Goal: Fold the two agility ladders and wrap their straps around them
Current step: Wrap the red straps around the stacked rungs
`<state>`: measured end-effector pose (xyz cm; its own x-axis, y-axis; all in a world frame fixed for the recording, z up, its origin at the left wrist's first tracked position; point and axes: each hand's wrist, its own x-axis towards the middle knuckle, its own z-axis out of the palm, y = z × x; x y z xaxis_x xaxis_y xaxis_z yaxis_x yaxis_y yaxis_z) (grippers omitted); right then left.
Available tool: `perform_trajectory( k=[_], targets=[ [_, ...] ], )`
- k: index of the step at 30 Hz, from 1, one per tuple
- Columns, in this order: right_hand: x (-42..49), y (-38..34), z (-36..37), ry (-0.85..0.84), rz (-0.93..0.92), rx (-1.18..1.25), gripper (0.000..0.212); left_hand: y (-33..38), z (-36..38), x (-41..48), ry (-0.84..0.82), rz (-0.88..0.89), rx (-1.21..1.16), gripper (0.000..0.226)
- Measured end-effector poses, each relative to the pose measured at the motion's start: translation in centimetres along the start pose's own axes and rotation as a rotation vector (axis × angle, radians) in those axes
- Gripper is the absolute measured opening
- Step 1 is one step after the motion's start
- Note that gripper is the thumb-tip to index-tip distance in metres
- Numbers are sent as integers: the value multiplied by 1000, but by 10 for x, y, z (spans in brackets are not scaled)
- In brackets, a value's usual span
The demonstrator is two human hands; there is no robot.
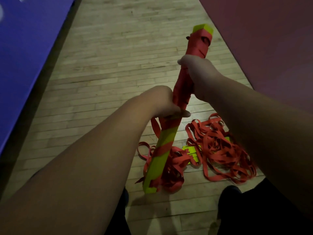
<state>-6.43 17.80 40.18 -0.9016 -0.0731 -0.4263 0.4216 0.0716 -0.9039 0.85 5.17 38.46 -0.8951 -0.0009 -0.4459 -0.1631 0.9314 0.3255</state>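
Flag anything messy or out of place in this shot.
The second ladder lies on the floor as a tangled heap of red straps, yellow rungs half buried. On the held bundle, wraps thin out toward its lower end, and loose strap trails down.

the fingers of the right hand (pixel 196 68) lie behind the folded ladder (pixel 160 153), out of sight; only the hand's back shows. the left hand (pixel 162 102) shows a thumb across the ladder, its fingers hidden too. both hands cover the ladder's middle. the second ladder (pixel 191 148) is mostly buried under its tangled red strap (pixel 220 150), and the right forearm hides the tangle's right side. the blue mat (pixel 25 56) is cut off at the left edge, its white marks unreadable. the dark clothing (pixel 254 209) below is too dim to make out.
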Motion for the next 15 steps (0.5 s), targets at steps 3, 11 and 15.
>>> perform_trajectory(
  k=[3,11,15],
  targets=[
    [-9,-4,-13,-170,-52,140,35,-13,-18,-8,-62,121,-205,57],
    [-21,-10,-13,-360,69,528,20,-3,-26,-19,-168,200,-422,55],
    [-10,2,-11,-23,65,181,25,1,-19,-15,-123,81,-82,74]
  ],
)
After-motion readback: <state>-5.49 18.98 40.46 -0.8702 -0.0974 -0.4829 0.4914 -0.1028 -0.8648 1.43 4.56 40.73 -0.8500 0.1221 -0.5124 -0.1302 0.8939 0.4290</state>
